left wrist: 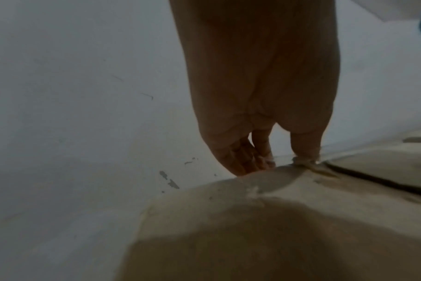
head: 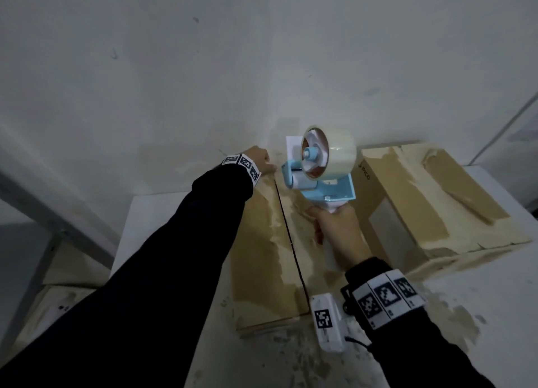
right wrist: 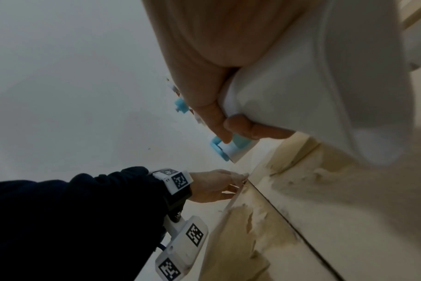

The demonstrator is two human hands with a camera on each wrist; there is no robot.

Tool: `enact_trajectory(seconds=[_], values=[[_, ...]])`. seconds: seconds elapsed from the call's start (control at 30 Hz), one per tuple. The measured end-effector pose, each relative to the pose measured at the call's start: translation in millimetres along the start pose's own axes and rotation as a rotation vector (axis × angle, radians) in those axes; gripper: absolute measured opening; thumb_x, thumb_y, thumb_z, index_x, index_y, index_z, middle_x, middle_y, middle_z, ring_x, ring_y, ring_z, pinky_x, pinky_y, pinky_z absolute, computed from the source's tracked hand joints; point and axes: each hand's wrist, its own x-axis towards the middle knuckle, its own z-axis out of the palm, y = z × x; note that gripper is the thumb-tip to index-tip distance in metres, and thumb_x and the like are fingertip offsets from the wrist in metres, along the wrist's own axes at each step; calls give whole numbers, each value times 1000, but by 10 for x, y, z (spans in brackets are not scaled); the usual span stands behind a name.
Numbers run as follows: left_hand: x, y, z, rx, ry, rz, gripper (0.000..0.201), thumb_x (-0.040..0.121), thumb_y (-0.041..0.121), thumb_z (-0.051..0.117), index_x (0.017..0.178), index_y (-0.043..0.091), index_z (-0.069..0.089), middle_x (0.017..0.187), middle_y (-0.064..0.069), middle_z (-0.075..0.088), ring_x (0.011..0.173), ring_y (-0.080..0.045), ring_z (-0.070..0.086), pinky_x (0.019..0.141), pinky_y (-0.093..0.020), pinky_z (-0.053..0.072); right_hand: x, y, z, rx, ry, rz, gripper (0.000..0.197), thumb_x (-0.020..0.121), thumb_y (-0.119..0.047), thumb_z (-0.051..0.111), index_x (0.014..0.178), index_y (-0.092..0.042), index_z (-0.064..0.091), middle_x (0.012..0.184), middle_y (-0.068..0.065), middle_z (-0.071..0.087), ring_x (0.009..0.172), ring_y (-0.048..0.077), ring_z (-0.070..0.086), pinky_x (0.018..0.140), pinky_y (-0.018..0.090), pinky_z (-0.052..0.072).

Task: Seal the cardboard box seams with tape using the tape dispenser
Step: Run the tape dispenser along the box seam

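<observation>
A brown cardboard box [head: 259, 259] lies flat on the white table, with its dark centre seam [head: 291, 242] running away from me. My left hand [head: 259, 160] is at the box's far edge. In the left wrist view its thumb [left wrist: 305, 152] presses a crumpled tape end [left wrist: 308, 165] onto that edge beside the seam [left wrist: 373, 179], and its fingers [left wrist: 240, 159] hang behind the far side. My right hand [head: 337, 227] grips the white handle of the blue tape dispenser [head: 320, 169]. It is raised above the seam's far half, its clear roll [head: 332, 154] on top.
A second, larger cardboard box [head: 436, 201] with torn patches stands to the right, close to the dispenser. A grey wall rises right behind both boxes. A metal frame [head: 58, 213] slants at the left, with more cardboard below it. The table [head: 163, 227] shows bare surface left of the box.
</observation>
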Motion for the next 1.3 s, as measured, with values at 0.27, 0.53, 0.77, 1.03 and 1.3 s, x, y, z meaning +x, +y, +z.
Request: enact_trajectory(seconds=[0.27, 0.53, 0.77, 1.03, 1.3], values=[[75, -111, 88, -7, 25, 27, 52, 94, 39, 47, 132, 4, 42, 135, -19, 38, 119, -32, 49, 100, -33, 37, -32, 74, 79, 5, 50, 33, 9, 82, -11, 69, 79, -16, 63, 47, -3, 48, 41, 11, 40, 42, 24, 35], [215, -95, -65, -126, -15, 43, 36, 99, 23, 35, 127, 4, 48, 135, -20, 41, 126, -33, 44, 109, -42, 32, -78, 87, 85, 12, 66, 33, 12, 82, -5, 63, 75, -15, 61, 49, 2, 47, 45, 17, 41, 45, 28, 35], [186, -76, 83, 81, -80, 42, 55, 91, 44, 48, 137, 15, 38, 140, -13, 34, 127, -31, 43, 109, -41, 33, -95, 159, 92, 7, 67, 28, 3, 84, -6, 64, 85, -10, 63, 47, 0, 47, 43, 15, 41, 43, 25, 35], [161, -120, 55, 225, -92, 81, 61, 94, 51, 38, 145, 18, 28, 145, -15, 30, 131, -35, 37, 109, -42, 30, -97, 145, 158, -41, 50, 48, 9, 84, -11, 65, 76, -11, 61, 51, 4, 50, 46, 16, 45, 46, 26, 38], [17, -104, 76, 256, 3, 38, 66, 90, 57, 41, 146, 28, 22, 147, -14, 30, 132, -34, 35, 108, -51, 26, -95, 173, 201, -61, 20, 100, 4, 86, -14, 64, 83, -13, 62, 56, 3, 51, 48, 16, 46, 44, 25, 39]])
